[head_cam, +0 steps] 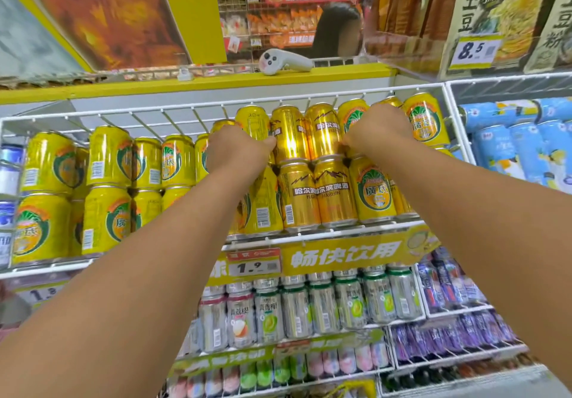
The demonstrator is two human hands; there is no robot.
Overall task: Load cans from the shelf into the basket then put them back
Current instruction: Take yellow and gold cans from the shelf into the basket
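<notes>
The left hand [240, 147] and right hand [376, 130] each curl tight around a shiny yellow metal can on the top row of the white wire shelf [173, 113], ready to lift. No basket shows.

Glossy metal cans [322, 131], white wire shelf [173, 113]

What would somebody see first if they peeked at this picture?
Two bare arms reach up the middle, the left hand and right hand wrapped around yellow cans on the upper shelf. Between the hands shine gold cans. Silver cans line the shelf below.
</notes>
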